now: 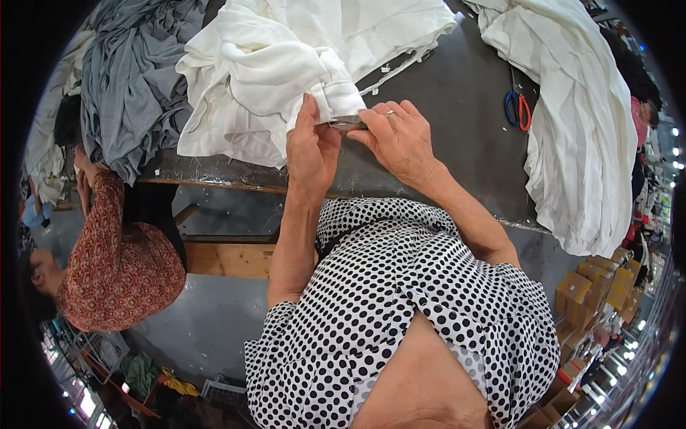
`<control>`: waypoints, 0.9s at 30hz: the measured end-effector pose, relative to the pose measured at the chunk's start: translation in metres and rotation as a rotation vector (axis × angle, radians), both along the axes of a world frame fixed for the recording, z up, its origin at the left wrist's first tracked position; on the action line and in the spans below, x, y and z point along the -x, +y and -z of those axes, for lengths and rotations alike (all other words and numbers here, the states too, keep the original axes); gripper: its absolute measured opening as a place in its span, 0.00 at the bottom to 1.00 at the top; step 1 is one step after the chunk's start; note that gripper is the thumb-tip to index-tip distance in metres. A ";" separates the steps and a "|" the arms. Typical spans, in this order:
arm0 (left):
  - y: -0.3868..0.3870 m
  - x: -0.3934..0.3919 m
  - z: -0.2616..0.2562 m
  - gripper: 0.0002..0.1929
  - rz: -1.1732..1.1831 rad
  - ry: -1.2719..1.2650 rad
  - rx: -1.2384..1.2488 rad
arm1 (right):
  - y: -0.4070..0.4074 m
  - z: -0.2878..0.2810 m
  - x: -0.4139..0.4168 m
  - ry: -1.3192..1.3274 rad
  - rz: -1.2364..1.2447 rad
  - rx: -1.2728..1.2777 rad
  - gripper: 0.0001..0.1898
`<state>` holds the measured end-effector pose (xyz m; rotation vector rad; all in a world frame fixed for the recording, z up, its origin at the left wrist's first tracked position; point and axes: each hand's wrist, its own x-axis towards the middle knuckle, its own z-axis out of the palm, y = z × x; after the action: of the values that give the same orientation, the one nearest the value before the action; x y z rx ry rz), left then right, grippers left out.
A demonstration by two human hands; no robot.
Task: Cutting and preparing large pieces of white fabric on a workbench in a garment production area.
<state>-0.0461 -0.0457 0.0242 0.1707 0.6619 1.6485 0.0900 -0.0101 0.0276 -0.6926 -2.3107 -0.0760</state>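
A white garment (268, 69) with a zip lies bunched on the dark table in front of me. My left hand (313, 142) grips the folded edge of its waistband (343, 99), thumb below and fingers against the cloth. From the other side my right hand (399, 137), with a ring on one finger, pinches the same edge. Between the two hands shows a small shiny piece, perhaps metal; what it is I cannot tell. Scissors (517, 110) with one blue and one red handle lie to the right, their blades partly under white cloth.
Grey cloth (134, 80) is heaped at the left, near a co-worker in a patterned red top (128, 268). White garments (579, 134) hang over the table's right edge. Thread scraps dot the dark tabletop (461, 155). Cardboard boxes (576, 297) stand on the floor at the right.
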 end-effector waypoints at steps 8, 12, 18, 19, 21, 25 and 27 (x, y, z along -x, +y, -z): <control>-0.005 -0.004 -0.001 0.17 -0.016 -0.056 -0.032 | -0.004 0.005 0.001 0.007 -0.002 0.002 0.17; -0.007 -0.003 -0.003 0.17 0.013 -0.055 -0.040 | -0.003 0.005 0.002 0.011 -0.016 -0.013 0.17; -0.009 -0.007 0.001 0.17 -0.010 -0.075 0.013 | -0.005 0.004 0.001 0.039 -0.038 0.254 0.17; -0.010 -0.008 0.007 0.16 -0.033 0.189 0.049 | -0.005 0.003 0.003 0.038 -0.047 0.255 0.17; -0.014 -0.012 0.026 0.16 -0.089 0.711 0.140 | -0.005 -0.012 0.011 0.238 0.029 0.679 0.18; -0.023 -0.009 0.048 0.12 -0.313 1.510 0.104 | -0.001 -0.028 0.038 0.201 0.012 0.761 0.20; -0.026 -0.006 0.054 0.12 -0.368 1.739 0.119 | -0.002 -0.029 0.050 0.121 -0.083 0.697 0.20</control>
<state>-0.0401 -0.0716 -0.0303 1.5507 2.1358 1.4540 0.0404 -0.0119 0.0571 -0.8990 -2.2295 0.8187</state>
